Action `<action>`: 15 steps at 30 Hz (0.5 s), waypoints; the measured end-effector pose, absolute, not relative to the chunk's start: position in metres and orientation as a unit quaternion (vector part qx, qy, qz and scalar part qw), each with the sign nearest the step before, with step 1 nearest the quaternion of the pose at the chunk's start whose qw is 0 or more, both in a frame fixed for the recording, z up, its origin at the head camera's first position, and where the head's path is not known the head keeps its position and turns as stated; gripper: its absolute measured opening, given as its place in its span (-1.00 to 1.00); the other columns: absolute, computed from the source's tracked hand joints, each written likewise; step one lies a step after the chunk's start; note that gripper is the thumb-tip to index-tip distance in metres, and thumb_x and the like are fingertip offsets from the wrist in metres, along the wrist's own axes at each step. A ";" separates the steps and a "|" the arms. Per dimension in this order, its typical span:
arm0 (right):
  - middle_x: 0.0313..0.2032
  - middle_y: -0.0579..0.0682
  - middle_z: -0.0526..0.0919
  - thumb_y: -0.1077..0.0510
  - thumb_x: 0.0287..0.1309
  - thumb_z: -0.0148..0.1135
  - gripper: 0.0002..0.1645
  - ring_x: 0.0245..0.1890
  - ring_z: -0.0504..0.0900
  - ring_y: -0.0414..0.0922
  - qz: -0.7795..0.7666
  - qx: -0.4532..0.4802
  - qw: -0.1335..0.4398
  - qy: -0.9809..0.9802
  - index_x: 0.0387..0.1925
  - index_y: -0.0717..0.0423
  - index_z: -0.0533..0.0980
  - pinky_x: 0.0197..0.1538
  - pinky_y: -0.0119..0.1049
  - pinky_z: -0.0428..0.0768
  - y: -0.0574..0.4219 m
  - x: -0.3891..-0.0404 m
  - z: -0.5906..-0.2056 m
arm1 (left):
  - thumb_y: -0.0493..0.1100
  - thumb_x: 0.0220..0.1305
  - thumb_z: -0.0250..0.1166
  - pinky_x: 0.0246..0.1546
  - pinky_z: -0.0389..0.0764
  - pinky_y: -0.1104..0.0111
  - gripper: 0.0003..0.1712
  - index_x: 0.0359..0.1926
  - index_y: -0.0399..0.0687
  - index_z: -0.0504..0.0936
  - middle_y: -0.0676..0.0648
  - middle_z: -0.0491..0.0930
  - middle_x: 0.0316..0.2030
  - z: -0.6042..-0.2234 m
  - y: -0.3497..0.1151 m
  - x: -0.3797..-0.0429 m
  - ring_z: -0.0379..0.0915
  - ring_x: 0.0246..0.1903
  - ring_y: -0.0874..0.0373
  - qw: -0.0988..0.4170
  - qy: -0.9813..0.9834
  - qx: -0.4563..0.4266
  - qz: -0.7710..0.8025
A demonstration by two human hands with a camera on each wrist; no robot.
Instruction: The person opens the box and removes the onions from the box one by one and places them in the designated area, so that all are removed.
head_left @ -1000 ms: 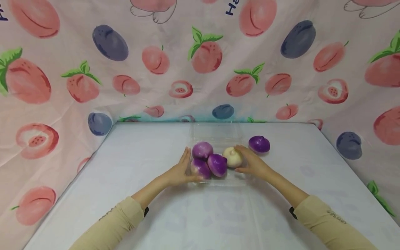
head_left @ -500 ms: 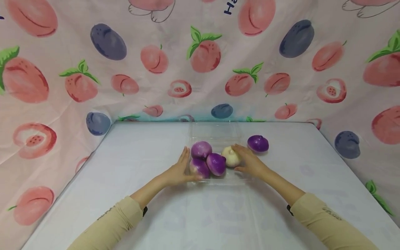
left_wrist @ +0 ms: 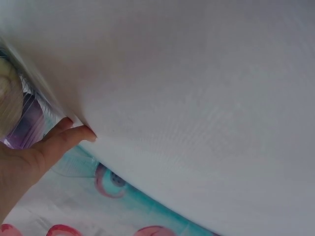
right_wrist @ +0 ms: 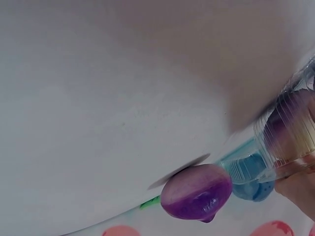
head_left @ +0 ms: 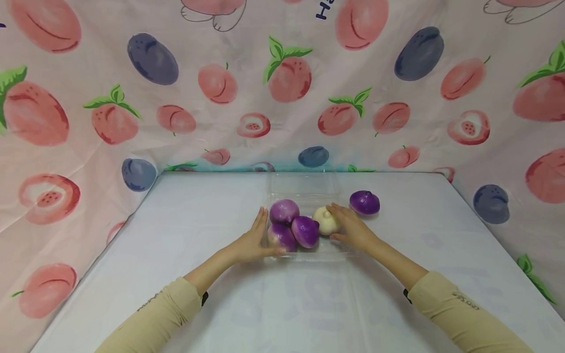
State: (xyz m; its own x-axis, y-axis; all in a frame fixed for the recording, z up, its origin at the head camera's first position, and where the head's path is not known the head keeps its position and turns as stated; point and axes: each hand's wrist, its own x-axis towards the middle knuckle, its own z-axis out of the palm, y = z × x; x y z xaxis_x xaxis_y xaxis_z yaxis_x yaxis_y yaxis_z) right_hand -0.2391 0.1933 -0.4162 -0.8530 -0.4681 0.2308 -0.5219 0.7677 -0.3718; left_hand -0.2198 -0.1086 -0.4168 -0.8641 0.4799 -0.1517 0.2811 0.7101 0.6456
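A clear plastic box (head_left: 328, 251) lies in the middle of the table, its lid (head_left: 304, 184) folded back. Three purple onions sit in its left half: a paler one (head_left: 284, 211) behind, one (head_left: 281, 237) in front, one (head_left: 305, 232) nearer the middle. My left hand (head_left: 252, 245) rests against the box's front left corner, fingers straight along the left wall, thumb at the front. A white onion (head_left: 324, 221) is in the box's right part; my right hand (head_left: 356, 231) grips it from the right, thumb and fingers around it. The clear wall blurs it in the right wrist view.
Outside the box, a dark purple onion (head_left: 365, 203) lies on the white-covered table (head_left: 212, 206) behind my right hand. Behind the table's far edge hangs a fruit-print cloth (head_left: 251, 59), which also runs down both sides.
The whole head view has shifted slightly. Both hands keep their places at the box, and the onions stay where they were.
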 end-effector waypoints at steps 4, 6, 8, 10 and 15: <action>0.22 0.45 0.32 0.29 -0.10 0.41 -0.16 0.18 0.34 0.37 0.219 0.263 0.072 -0.937 0.23 0.40 0.26 0.26 0.21 0.31 0.192 -0.240 -0.417 | 0.41 -0.01 0.29 0.39 0.05 -0.01 0.44 0.44 -0.19 -0.49 -0.20 -0.61 0.45 -0.416 -0.109 -0.220 -0.33 0.45 -0.20 0.153 0.912 0.209 0.317; 0.19 0.45 0.35 0.30 -0.12 0.42 -0.17 0.16 0.36 0.36 0.220 0.262 0.077 -0.936 0.21 0.41 0.28 0.25 0.21 0.32 0.191 -0.241 -0.418 | 0.40 -0.01 0.29 0.39 0.05 -0.01 0.44 0.44 -0.20 -0.48 -0.22 -0.61 0.45 -0.416 -0.109 -0.220 -0.32 0.44 -0.21 0.152 0.912 0.210 0.319; 0.16 0.44 0.39 0.30 -0.15 0.43 -0.18 0.15 0.38 0.36 0.217 0.264 0.082 -0.936 0.19 0.42 0.29 0.25 0.20 0.33 0.191 -0.242 -0.420 | 0.40 -0.01 0.30 0.38 0.05 -0.02 0.44 0.44 -0.20 -0.49 -0.23 -0.60 0.45 -0.417 -0.109 -0.219 -0.32 0.44 -0.23 0.152 0.911 0.211 0.322; 0.11 0.42 0.43 0.29 -0.18 0.45 -0.16 0.13 0.40 0.34 0.213 0.266 0.089 -0.936 0.18 0.43 0.30 0.24 0.20 0.34 0.190 -0.243 -0.422 | 0.39 -0.02 0.31 0.38 0.06 -0.03 0.44 0.44 -0.19 -0.49 -0.23 -0.60 0.45 -0.418 -0.109 -0.219 -0.29 0.44 -0.24 0.152 0.910 0.211 0.323; 0.02 0.37 0.46 0.21 -0.18 0.47 -0.12 0.05 0.45 0.28 0.204 0.270 0.096 -0.936 0.19 0.44 0.30 0.20 0.15 0.41 0.190 -0.244 -0.423 | 0.41 -0.02 0.30 0.38 0.08 -0.01 0.44 0.44 -0.18 -0.50 -0.21 -0.60 0.45 -0.418 -0.108 -0.219 -0.27 0.44 -0.22 0.151 0.912 0.208 0.319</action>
